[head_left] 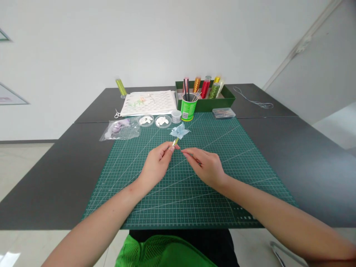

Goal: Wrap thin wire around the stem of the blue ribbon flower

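My left hand (159, 159) pinches the yellow-green stem of a pale blue artificial flower (180, 131) between thumb and fingers. The blossom stands above the fingertips, tilted a little to the right. Just right of the stem, my right hand (204, 165) is closed in a pinch, its fingertips close to those of my left. Whatever thin thing they hold is too small to make out. Both hands are over the green cutting mat (178, 204).
Behind the flower stand a green can (188, 109) of tools and a green box (230, 97) of thread spools. Small dishes of white pieces (163, 121), a plastic bag (121, 129) and white sheets (158, 105) lie left. A clear case (224, 113) lies right.
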Available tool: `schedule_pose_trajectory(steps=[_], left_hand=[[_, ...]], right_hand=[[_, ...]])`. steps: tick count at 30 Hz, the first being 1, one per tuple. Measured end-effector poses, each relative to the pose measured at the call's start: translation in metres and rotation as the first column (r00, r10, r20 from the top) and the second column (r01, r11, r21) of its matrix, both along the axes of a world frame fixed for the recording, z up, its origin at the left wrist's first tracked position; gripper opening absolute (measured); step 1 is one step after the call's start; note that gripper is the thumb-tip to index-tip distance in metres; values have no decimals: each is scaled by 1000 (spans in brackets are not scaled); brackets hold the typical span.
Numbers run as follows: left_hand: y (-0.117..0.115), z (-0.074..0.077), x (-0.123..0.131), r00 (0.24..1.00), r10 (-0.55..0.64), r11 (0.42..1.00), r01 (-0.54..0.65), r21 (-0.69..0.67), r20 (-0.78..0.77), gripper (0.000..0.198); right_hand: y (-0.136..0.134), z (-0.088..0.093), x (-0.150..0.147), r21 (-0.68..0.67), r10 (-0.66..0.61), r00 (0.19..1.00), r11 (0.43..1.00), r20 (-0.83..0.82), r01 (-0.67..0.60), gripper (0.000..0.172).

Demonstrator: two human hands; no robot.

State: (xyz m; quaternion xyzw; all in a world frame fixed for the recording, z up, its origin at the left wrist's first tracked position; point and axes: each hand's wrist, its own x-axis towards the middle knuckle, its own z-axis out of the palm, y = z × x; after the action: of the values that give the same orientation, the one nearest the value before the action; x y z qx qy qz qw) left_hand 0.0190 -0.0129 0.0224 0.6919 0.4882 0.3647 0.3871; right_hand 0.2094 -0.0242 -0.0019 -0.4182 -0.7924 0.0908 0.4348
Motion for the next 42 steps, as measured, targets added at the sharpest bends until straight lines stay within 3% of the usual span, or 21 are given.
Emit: schedule_pose_trajectory(steps=[4,10,15,18,22,26,33,37,42], left_hand=[[3,0,-3,999,-36,998,36,-55,16,35],[6,2,-5,994,-52,984,68,-165,99,37],[9,-1,-8,999,-51,978,54,-200,19,34],[9,-1,-10,989,-128,971,110,-210,-72,29],[3,2,-10,930,-311,932,258,-254,-196,27],[-2,3,-10,850,-454,871,361,-333,-266,27],[-7,5,-7,676,-711,675,578,-459,-194,31],[-8,7,-6,631,-754,629,614,-477,-183,32],[-9,11,-5,651,-739,642,602,-474,-174,31]], right_hand=[[2,6,7,184,7,1000,983,-1,-7,17],[6,9,17,231,9,982,972,188,-54,25],[7,14,25,303,33,966,946,255,-113,20],[10,20,31,361,58,964,920,258,-152,18],[13,27,41,281,142,963,937,230,-206,14],[15,31,45,252,146,949,943,279,-218,15],[22,28,38,94,275,906,943,321,-319,29],[28,18,36,16,304,903,946,304,-324,25],[37,4,34,-68,318,902,948,292,-312,23]])
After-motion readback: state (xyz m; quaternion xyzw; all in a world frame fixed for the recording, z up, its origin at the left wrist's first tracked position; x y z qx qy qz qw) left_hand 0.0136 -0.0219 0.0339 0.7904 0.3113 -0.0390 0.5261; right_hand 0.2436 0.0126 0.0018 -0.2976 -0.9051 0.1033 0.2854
